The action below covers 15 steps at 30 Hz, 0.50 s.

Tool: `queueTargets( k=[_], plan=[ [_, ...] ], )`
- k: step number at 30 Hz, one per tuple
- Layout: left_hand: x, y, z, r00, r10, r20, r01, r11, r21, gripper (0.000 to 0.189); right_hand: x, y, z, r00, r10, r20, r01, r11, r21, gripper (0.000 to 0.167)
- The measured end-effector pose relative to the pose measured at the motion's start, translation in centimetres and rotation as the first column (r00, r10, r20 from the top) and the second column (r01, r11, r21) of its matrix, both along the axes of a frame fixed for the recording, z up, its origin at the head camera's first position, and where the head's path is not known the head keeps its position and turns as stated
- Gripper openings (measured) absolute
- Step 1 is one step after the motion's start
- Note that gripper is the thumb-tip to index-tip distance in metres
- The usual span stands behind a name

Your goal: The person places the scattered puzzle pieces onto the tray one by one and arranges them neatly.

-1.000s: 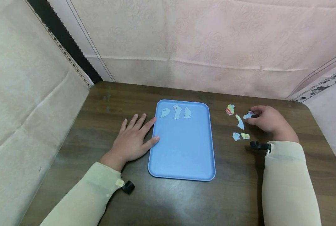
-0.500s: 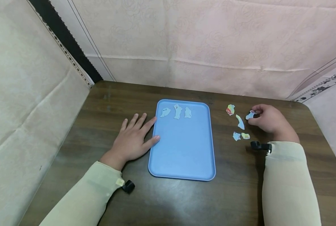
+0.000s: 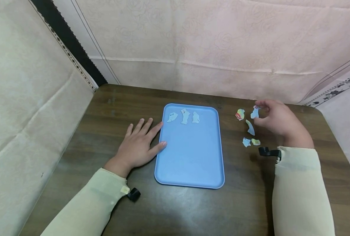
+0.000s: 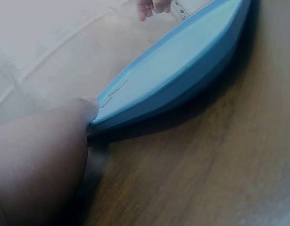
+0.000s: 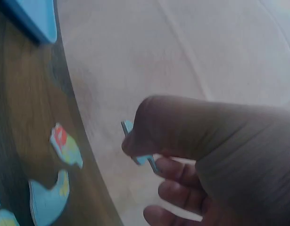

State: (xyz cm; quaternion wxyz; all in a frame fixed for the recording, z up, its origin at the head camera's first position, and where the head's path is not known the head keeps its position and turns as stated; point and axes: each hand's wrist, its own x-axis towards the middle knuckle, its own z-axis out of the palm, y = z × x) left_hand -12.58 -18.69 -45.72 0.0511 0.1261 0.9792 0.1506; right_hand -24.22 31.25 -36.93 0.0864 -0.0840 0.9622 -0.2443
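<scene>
My right hand (image 3: 284, 123) pinches a light blue puzzle piece (image 3: 254, 113) between thumb and fingers, held above the table. The right wrist view shows this piece (image 5: 127, 126) nearly edge-on, partly covered by the thumb. My left hand (image 3: 135, 149) lies with fingers spread beside a blue tray (image 3: 189, 164); its thumb and index fingertip touch the tray's left rim. Along the tray's far end lie three pale blue pieces: a left one (image 3: 172, 117), a middle one (image 3: 185, 116) and a right one (image 3: 195, 117).
Right of the tray, several loose pieces lie on the wooden table (image 3: 175, 213): a red-and-yellow one (image 3: 240, 114), a curved one (image 3: 250, 127), a blue one (image 3: 246, 142) and a yellow-green one (image 3: 255, 142). Pale cloth (image 3: 210, 42) hangs behind the table.
My right hand has raised the puzzle piece and shifted slightly toward the table's far edge, and the piece is now turned more upright. The left hand and tray stay put.
</scene>
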Motion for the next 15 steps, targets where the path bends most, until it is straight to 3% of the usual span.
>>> queueTargets(
  k=[6, 15],
  plan=[
    [-0.1, 0.0, -0.2, 1.0, 0.0, -0.006, 0.0, 1.0, 0.001, 0.086, 0.3, -2.8, 0.5, 0.994, 0.105, -0.017, -0.104, 0.994, 0.023, 0.064],
    [-0.1, -0.1, -0.3, 1.0, 0.0, -0.008, 0.0, 1.0, 0.003, 0.085, 0.4, -7.7, 0.0, 0.973, 0.223, -0.052, -0.222, 0.975, 0.02, 0.06]
  ],
)
